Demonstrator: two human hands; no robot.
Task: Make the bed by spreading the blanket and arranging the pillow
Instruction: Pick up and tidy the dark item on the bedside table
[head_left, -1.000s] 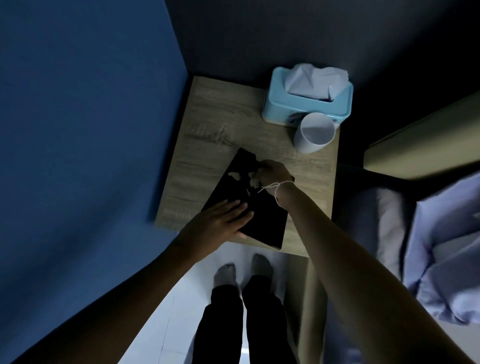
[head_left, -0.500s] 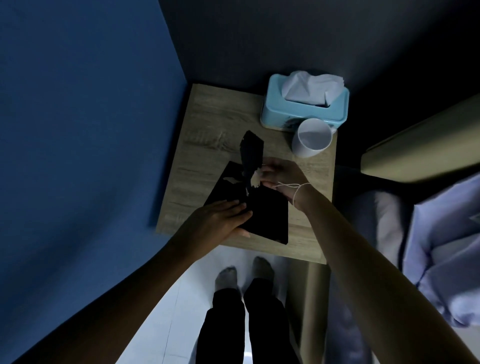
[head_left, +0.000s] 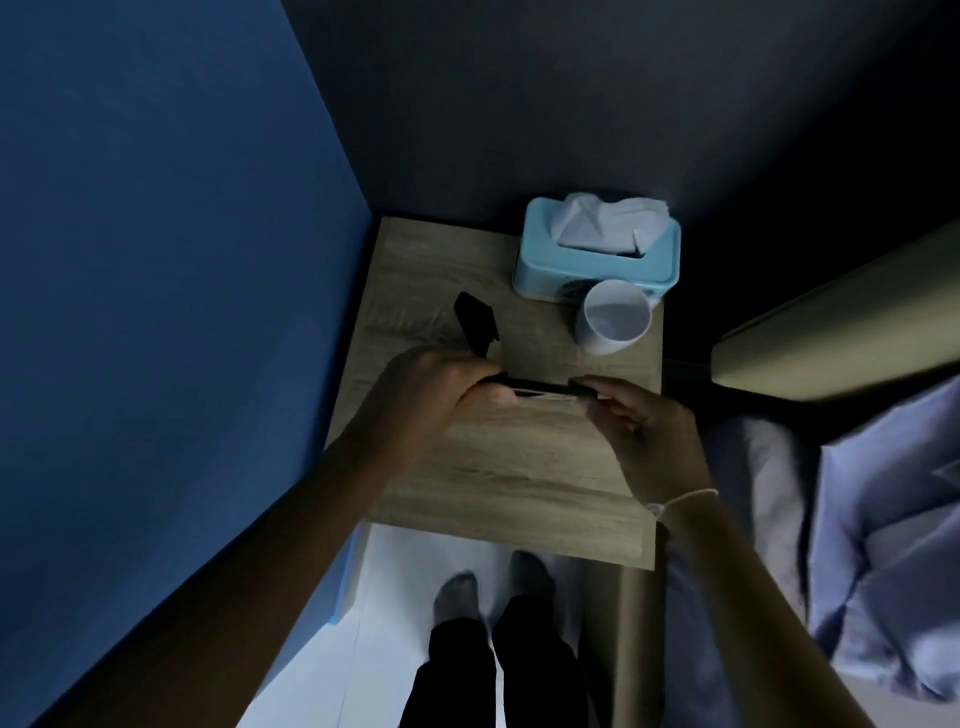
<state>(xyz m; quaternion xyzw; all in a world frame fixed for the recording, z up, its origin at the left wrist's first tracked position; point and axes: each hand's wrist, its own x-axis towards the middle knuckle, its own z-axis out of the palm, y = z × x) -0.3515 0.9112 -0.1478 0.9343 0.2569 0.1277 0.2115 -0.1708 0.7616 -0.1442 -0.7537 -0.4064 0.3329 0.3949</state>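
Both hands grip one thin flat black object (head_left: 540, 388) edge-on above the pale wood-grain tabletop (head_left: 498, 467): left hand (head_left: 431, 395) curled round its left end, right hand (head_left: 631, 415) pinching the right. Set it down flat (clear of the white mug (head_left: 613, 317)), then turn to the rumpled lavender blanket (head_left: 883, 545) on the bed, right.

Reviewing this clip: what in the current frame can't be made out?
- Head view: the flat black item is seen edge-on between left hand and right hand; its face and what it is cannot be told.
- Bed: cut off by the right edge; no pillow discernible.
- Small black object on the table: too dark to identify.
- Cup: contents unclear in the dim light.
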